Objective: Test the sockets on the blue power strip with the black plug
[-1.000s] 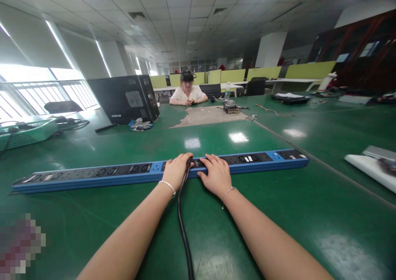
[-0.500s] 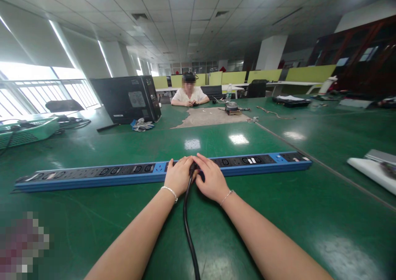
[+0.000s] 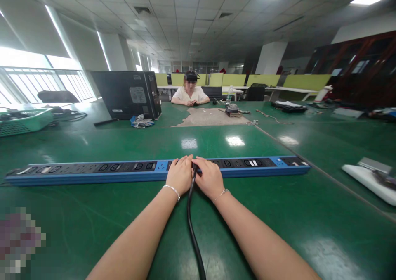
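A long blue and black power strip (image 3: 93,177) with rows of sockets lies across the green table before me. A thick black cable (image 3: 191,222) runs up from the bottom edge to the middle of the strip. Its plug (image 3: 194,167) shows only a little between my hands, so how deep it sits in a socket is hidden. My left hand (image 3: 180,174) is closed about the plug's left side, over the strip. From the right, my right hand (image 3: 209,177) closes on the same plug, with its fingertips close to the left hand's.
A black computer case (image 3: 126,96) stands at the back left, with gloves (image 3: 141,121) beside it. Far left is a green basket (image 3: 27,125). Across the table sits a person (image 3: 189,94). A white object (image 3: 368,183) lies at right.
My right hand has drawn in closer round the plug, its fingers less stretched. The view has tilted slightly; the strip stays about where it was.
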Action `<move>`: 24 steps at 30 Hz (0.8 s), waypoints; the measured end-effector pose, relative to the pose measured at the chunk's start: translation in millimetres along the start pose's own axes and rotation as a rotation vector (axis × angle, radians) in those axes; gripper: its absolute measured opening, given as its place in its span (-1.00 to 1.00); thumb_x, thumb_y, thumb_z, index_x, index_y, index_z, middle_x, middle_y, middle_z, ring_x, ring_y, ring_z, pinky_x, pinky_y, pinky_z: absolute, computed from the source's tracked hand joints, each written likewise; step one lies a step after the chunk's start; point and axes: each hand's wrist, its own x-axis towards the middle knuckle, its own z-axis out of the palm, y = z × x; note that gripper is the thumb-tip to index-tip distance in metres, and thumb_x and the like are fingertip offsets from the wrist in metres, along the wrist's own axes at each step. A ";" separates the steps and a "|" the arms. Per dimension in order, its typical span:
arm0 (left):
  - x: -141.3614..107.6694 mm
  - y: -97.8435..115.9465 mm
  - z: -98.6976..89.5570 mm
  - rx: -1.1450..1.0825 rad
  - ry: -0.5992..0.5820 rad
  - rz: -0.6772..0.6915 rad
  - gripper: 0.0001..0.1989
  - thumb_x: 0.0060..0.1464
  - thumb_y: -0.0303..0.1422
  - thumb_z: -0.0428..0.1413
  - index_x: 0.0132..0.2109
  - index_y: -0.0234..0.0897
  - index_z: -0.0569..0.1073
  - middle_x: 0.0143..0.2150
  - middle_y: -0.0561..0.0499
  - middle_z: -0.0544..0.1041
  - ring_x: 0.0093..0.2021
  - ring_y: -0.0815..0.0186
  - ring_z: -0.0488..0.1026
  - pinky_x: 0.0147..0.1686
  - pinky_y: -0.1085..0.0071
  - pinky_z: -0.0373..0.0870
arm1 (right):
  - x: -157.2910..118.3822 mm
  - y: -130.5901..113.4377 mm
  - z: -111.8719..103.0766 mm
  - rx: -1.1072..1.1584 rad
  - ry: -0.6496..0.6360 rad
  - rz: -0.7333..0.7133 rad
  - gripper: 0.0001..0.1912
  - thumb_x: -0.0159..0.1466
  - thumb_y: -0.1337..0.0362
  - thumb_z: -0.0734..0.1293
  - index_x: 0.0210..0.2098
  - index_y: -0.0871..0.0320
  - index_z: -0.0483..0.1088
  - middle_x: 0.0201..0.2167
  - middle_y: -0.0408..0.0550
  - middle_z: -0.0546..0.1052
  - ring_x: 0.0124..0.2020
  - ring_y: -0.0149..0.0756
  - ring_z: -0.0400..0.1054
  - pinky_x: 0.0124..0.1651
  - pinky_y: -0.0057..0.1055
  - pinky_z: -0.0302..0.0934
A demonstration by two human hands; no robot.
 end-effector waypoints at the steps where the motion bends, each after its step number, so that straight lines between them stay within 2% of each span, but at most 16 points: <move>1: -0.3 -2.2 -0.2 0.010 0.017 -0.018 -0.60 0.11 -0.42 -0.14 0.11 -0.37 0.25 0.09 -0.20 0.39 0.14 0.17 0.26 0.12 0.15 0.11 | 4.1 -1.9 1.6 -0.043 0.004 0.030 -0.74 0.19 0.26 0.19 -0.13 0.10 0.37 -0.14 -0.04 0.49 -0.11 -0.26 0.31 -0.07 -0.35 0.15; 5: -2.9 -12.7 -1.2 0.043 0.072 -0.084 -0.65 0.08 -0.27 -0.07 0.00 -0.27 0.34 0.04 -0.16 0.43 0.13 0.07 0.25 0.12 0.02 0.04 | 17.9 -10.1 6.2 -0.220 -0.004 0.119 -0.76 0.24 0.13 0.15 -0.30 0.10 0.37 -0.34 -0.01 0.46 -0.24 -0.21 0.27 -0.20 -0.33 0.11; 10: -4.4 -17.6 -0.3 0.033 0.061 -0.094 -0.62 0.03 -0.20 -0.02 -0.02 -0.26 0.34 -0.02 -0.16 0.45 0.05 0.09 0.31 0.12 0.05 0.04 | 19.2 -12.3 9.4 -0.222 0.019 0.122 -0.72 0.28 0.15 0.09 -0.25 0.11 0.37 -0.21 0.00 0.48 -0.08 -0.18 0.24 -0.06 -0.30 0.06; 16: -4.1 -16.5 0.6 0.018 0.053 -0.105 -0.59 0.00 -0.20 0.01 -0.01 -0.27 0.34 0.00 -0.17 0.44 0.04 0.08 0.30 0.11 0.08 0.03 | 17.0 -9.6 12.9 -0.169 -0.051 0.099 -0.72 0.30 0.21 0.07 -0.18 0.12 0.36 -0.21 -0.02 0.52 -0.09 -0.27 0.33 0.06 -0.29 0.01; 24: -4.7 -18.6 3.3 0.031 0.072 -0.087 -0.59 0.00 -0.20 0.01 -0.01 -0.29 0.35 0.01 -0.18 0.43 0.04 0.07 0.30 0.10 0.09 0.04 | 15.6 -11.7 15.1 -0.189 -0.004 0.226 -0.62 0.26 0.11 0.12 -0.08 0.18 0.38 -0.09 0.05 0.49 0.05 -0.14 0.26 0.07 -0.22 0.02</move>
